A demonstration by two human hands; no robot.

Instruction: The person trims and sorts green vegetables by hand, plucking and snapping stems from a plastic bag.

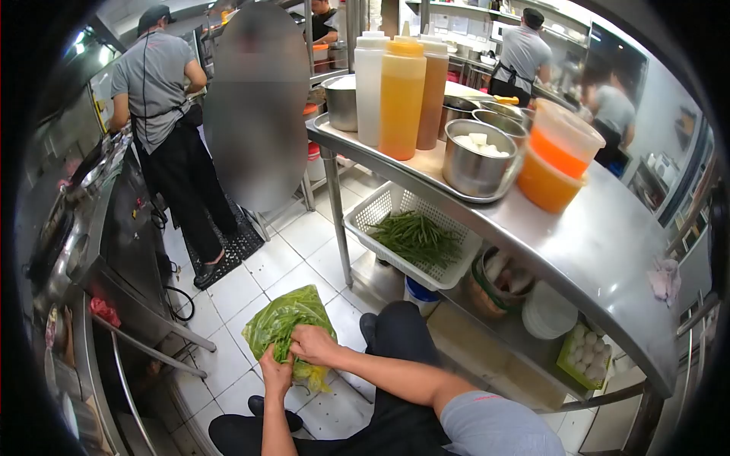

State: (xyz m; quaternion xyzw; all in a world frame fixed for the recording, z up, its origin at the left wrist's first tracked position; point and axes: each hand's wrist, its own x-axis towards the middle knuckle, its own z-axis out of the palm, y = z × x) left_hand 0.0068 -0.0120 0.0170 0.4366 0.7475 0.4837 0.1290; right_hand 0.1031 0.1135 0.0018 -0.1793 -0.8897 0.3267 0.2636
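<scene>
Where the bare left hand (pixel 276 366) and the bare right hand (pixel 315 346) meet: a translucent yellow-green plastic bag of leafy greens (pixel 304 305) lies just beyond both, its bulk ahead of the knuckles.
Left hand's grip: thumb and fingers pinched together at the near edge of the bag, almost no gap between them.
Right hand's grip: fingers curled in from above, touching the bag; whether they hold film or leaves is hidden.
Bag's lie: nearly as wide as long, so no clear long axis; the gathered leaves run from the fingers away into it. Both hands are about equally near. Whether its underside touches the white tiled floor (pixel 300 266) cannot be told.
Loose yellow end of the bag: just below the right hand, hanging toward the person.
Beans: ahead and right of the right hand, long green beans (pixel 417 239) in a white perforated plastic basket (pixel 411 269).
Steel: farther right of the right hand, a stainless-steel worktop (pixel 601 258) bearing a squeeze bottle of yellow liquid (pixel 401 99).
Grey shirt: well ahead and left of the left hand, a person (pixel 160 83) facing away.
</scene>
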